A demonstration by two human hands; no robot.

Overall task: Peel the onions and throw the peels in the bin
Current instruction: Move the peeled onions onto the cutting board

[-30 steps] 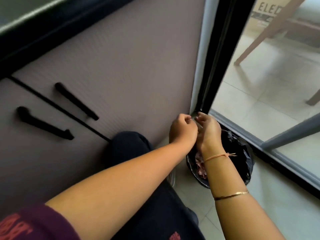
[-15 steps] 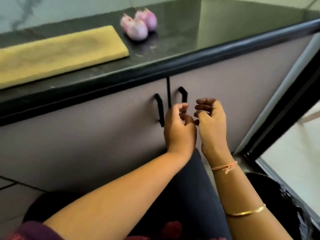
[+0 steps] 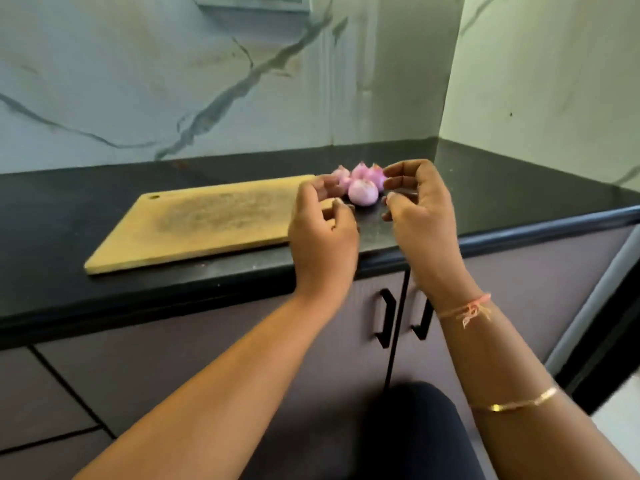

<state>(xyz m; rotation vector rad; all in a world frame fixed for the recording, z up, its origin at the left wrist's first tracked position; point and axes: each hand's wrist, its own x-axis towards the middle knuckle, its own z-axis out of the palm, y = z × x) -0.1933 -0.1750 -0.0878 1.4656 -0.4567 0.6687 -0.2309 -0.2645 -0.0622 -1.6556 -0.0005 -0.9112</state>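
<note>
Rising from the bin, your left hand [image 3: 323, 233] and right hand [image 3: 420, 216] now hover loosely curled and empty before the peeled onions [image 3: 360, 183] beside the cutting board [image 3: 207, 220], near the black desk [image 3: 519, 188] edge.

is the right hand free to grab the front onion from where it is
Probably yes. The right hand hangs open and empty just right of the front onion, with only bare black counter between them; the left hand sits on the other side.
</note>
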